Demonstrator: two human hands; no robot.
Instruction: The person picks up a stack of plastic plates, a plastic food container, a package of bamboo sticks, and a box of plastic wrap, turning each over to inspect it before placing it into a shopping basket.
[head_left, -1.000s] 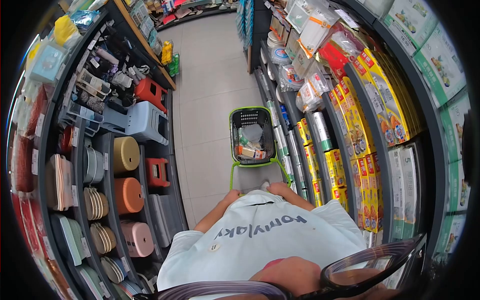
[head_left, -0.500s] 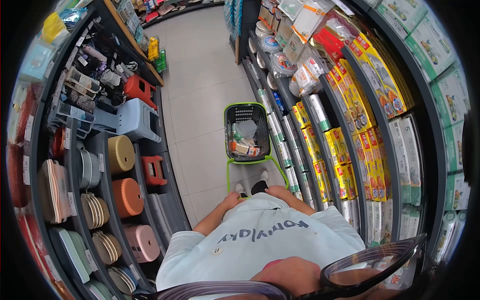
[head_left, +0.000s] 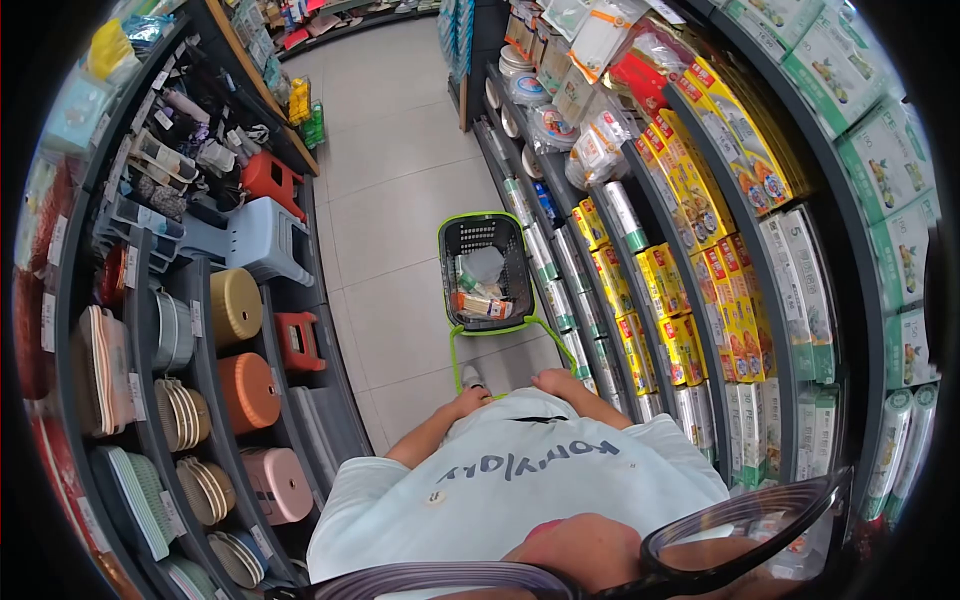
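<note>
Both hands are kept low at the waist, apart from each other: the left hand [head_left: 468, 401] is closed on the left end of the green handle [head_left: 500, 333], and the right hand [head_left: 556, 380] is closed on its right end. A pale shirt with dark lettering is seen just below the hands, and one shoe [head_left: 472, 376] shows on the tiled floor [head_left: 400, 200] between the handle's arms. Just ahead, at the far end of the handle, the shopping basket [head_left: 485, 271] is stood on the floor, near the foot of the right-hand shelving; its dark mesh walls are edged in green, and a few packaged goods are held inside, too small to be named. Stacked round stools [head_left: 240, 305] and a red step stool [head_left: 298, 342] are shelved to the left, with a grey-blue plastic stool [head_left: 258, 238] higher up. Yellow boxes [head_left: 690, 190] are ranked along the shelves on the right, with bagged goods above them. Farther off, the aisle is seen to run on toward more shelving.
</note>
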